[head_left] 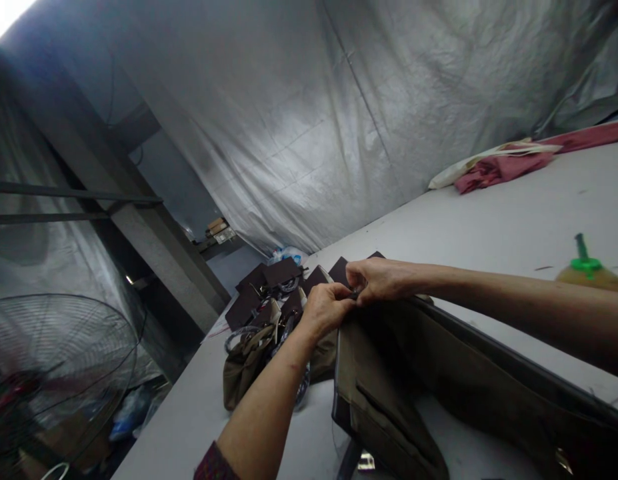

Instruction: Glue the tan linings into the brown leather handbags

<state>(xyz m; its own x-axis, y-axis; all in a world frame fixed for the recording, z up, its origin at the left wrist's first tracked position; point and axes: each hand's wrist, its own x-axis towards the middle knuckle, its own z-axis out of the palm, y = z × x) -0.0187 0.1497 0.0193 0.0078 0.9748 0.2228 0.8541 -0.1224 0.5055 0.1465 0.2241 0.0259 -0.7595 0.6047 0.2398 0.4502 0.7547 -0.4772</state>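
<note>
A large olive-brown fabric bag with dark trim lies on the white table in front of me. My left hand and my right hand meet at its far top edge, both closed in a pinch on the bag's edge. What small part sits between the fingertips is too dark to make out. Just beyond the hands lies a heap of dark brown panels and smaller olive bags with clear plastic handles.
A drink cup with a green lid and straw stands at the right. Pink cloth and a pale bag lie at the table's far side. A wire-cage fan stands lower left. Grey tarpaulin forms the back wall.
</note>
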